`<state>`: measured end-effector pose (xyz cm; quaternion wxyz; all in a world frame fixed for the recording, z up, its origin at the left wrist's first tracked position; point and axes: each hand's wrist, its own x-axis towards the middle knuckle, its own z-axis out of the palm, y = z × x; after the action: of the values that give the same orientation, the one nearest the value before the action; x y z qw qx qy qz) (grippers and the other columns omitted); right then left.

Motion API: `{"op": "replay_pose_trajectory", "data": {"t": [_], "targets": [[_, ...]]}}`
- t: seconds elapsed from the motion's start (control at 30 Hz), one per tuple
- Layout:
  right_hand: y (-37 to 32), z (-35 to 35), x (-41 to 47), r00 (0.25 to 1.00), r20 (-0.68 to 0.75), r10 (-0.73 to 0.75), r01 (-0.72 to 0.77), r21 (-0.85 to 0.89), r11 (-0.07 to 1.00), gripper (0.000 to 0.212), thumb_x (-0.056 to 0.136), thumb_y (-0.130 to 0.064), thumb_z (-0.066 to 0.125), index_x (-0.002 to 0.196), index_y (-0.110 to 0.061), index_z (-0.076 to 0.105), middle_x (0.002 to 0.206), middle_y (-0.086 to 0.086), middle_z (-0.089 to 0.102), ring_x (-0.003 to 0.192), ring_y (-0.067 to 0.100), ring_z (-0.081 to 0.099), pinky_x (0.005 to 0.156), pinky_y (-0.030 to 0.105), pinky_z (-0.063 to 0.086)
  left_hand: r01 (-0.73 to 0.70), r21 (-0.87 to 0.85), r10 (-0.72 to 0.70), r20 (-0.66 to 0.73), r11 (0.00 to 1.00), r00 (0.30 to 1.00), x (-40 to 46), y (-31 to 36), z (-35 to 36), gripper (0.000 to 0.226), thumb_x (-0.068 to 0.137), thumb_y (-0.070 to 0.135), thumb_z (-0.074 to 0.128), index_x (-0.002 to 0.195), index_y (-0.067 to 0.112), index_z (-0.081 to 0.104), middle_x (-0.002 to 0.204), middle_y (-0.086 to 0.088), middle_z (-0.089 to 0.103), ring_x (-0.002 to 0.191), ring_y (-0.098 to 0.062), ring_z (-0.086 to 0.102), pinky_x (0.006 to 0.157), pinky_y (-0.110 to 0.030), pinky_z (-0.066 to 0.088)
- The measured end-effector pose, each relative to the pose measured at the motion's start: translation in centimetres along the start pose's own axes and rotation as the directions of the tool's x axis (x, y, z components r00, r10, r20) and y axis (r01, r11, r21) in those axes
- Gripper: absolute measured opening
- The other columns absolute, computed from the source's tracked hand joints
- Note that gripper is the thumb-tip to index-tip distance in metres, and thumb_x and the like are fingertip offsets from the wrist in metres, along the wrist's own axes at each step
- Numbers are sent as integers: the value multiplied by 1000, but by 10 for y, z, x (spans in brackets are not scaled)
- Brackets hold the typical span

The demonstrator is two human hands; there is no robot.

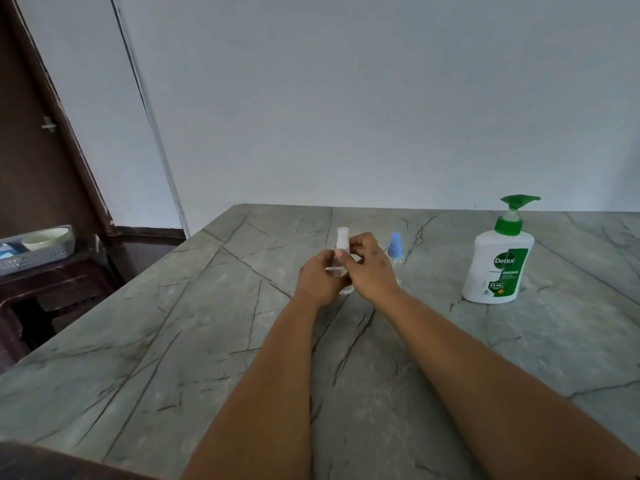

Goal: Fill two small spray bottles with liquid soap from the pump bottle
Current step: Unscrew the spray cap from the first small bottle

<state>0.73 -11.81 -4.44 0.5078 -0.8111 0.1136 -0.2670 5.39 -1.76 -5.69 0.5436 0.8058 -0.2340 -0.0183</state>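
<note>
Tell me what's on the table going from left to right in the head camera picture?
left hand → clear spray bottle with white cap, held in both hands → right hand → spray bottle with blue cap → white pump bottle with green pump.

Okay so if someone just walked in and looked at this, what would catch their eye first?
Probably the two hands, left hand and right hand, meeting mid-table around a small clear spray bottle with a white cap. Next, the white pump bottle with its green pump, standing at the right, and a blue-capped spray bottle just right of the hands.
</note>
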Motion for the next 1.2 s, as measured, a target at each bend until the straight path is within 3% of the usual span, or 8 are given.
{"op": "replay_pose_trajectory", "data": {"t": [0.07, 0.2, 0.33, 0.63, 0.77, 0.87, 1.13, 1.2], "targets": [[3, -2, 1, 1000, -1, -2, 2, 16, 1000, 23, 98, -30, 56, 119, -22, 56, 122, -5, 60, 97, 12, 58, 73, 17, 42, 4, 6, -4, -2, 1000, 1000, -1, 0, 1, 43, 86, 16, 75, 127, 9, 61, 118, -7, 69, 105, -24, 67, 94, -42, 56], [3, -5, 0, 999, 32, -15, 16, -38, 999, 36, 101, -34, 46, 134, -20, 54, 130, 1, 50, 103, 13, 53, 85, 23, 38, -4, 27, 4, -8, 1000, 1000, -1, 1, 4, 45, 86, 17, 76, 127, 8, 60, 119, -7, 68, 106, -24, 66, 92, -36, 55], [4, -8, -1, 992, 116, -58, 63, -42, 997, 47, 99, -33, 51, 144, -28, 37, 128, -7, 54, 96, 12, 58, 74, 13, 43, -2, 22, 2, -7, 1000, 1000, -3, 4, 5, 50, 87, 15, 74, 133, 7, 57, 125, -9, 66, 111, -27, 65, 96, -44, 56], [5, -9, 2, 1000, -2, -20, 20, -44, 999, 33, 101, -32, 49, 129, -18, 58, 124, -1, 53, 107, 14, 55, 84, 20, 39, -13, 60, 13, -9, 998, 1000, -3, 3, 4, 45, 83, 17, 79, 123, 9, 61, 111, -3, 66, 95, -17, 63, 78, -24, 47], [6, -6, 1, 996, 82, -25, 30, -62, 998, 40, 102, -31, 46, 141, -20, 47, 132, 1, 53, 116, 18, 54, 91, 24, 39, -14, 68, 15, -11, 998, 1000, -3, 4, 4, 46, 84, 16, 77, 126, 8, 60, 117, -6, 66, 101, -20, 64, 85, -30, 52], [5, -4, -2, 994, 102, -35, 36, -3, 999, 50, 99, -29, 52, 145, -26, 32, 131, -3, 56, 108, 18, 60, 74, 12, 45, -10, 48, 10, -7, 999, 1000, -4, 5, 4, 49, 87, 12, 74, 132, 7, 57, 123, -10, 66, 108, -26, 66, 94, -41, 56], [-1, -6, -3, 1000, 16, -25, 26, -57, 998, 30, 99, -30, 52, 128, -20, 53, 128, -2, 53, 84, 7, 53, 74, 19, 38, -5, 39, 5, -3, 999, 1000, -3, 4, 4, 47, 84, 15, 77, 127, 9, 60, 118, -6, 68, 105, -23, 66, 94, -41, 55], [-3, -7, -2, 1000, 17, -25, 26, -75, 997, 31, 101, -28, 48, 131, -19, 52, 128, -1, 51, 93, 10, 53, 76, 20, 37, -1, 39, 1, -6, 999, 1000, -3, 3, 3, 44, 83, 14, 78, 123, 9, 62, 116, -8, 69, 102, -24, 67, 93, -43, 56]]}}
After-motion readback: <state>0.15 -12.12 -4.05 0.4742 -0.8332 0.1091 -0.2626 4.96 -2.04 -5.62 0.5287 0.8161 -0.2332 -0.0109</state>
